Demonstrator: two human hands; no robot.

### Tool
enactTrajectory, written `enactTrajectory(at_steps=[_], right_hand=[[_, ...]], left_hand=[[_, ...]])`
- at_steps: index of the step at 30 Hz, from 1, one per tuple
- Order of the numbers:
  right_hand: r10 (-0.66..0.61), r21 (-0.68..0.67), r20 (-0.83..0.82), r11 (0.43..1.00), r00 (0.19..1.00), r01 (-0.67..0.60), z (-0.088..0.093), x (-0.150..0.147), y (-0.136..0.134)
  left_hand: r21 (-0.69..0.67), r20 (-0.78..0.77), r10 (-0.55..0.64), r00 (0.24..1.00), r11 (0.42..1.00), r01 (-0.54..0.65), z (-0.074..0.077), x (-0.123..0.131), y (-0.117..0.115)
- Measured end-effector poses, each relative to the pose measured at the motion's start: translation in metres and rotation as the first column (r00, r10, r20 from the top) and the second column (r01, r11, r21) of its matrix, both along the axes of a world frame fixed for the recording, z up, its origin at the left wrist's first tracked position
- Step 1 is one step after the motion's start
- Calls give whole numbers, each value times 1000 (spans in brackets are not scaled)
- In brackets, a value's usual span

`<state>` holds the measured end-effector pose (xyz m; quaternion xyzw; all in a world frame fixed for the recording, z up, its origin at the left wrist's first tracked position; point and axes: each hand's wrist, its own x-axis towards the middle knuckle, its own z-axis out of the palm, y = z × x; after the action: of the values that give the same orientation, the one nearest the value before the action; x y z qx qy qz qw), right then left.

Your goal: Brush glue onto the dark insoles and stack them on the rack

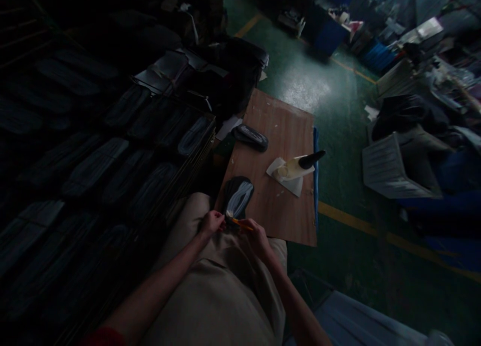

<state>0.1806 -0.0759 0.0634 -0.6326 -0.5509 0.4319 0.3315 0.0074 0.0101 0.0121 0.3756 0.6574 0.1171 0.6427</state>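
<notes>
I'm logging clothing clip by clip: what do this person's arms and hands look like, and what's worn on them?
The left hand and right hand are ungloved, and both the left forearm and right forearm are bare. A dark red fabric sleeve shows on the left arm; no right sleeve is visible.

Orange tool (242, 224) apparently touches grey-topped dark piece (240, 196).

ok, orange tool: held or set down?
Held: the right hand grips one end of the orange tool, and its other end points toward the left hand.
</notes>
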Motion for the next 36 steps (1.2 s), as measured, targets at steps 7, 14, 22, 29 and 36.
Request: enactTrajectory(at_steps=[7, 14, 22, 29, 36], right_hand=[[-113, -93, -166, 991, 980, 99, 0, 24, 4], [-358, 125, -17, 926, 934, 357, -9, 37, 44], [-238, 53, 43, 970, 970, 236, -2, 14, 20], [-180, -43, -27, 983, 983, 179, 20, -7, -31], [-368, -52, -154, 930, 917, 365, 19, -15, -24]], left_hand=[[1, 43, 1, 999, 1000, -1, -2, -1, -1], [17, 21, -14, 1000, 1000, 14, -7, -1, -2], [22, 42, 10, 999, 1000, -11, -6, -2, -2], [37, 79, 43, 996, 998, -46, -5, -4, -3], [58, 124, 51, 991, 997, -58, -4, -7, -4]])
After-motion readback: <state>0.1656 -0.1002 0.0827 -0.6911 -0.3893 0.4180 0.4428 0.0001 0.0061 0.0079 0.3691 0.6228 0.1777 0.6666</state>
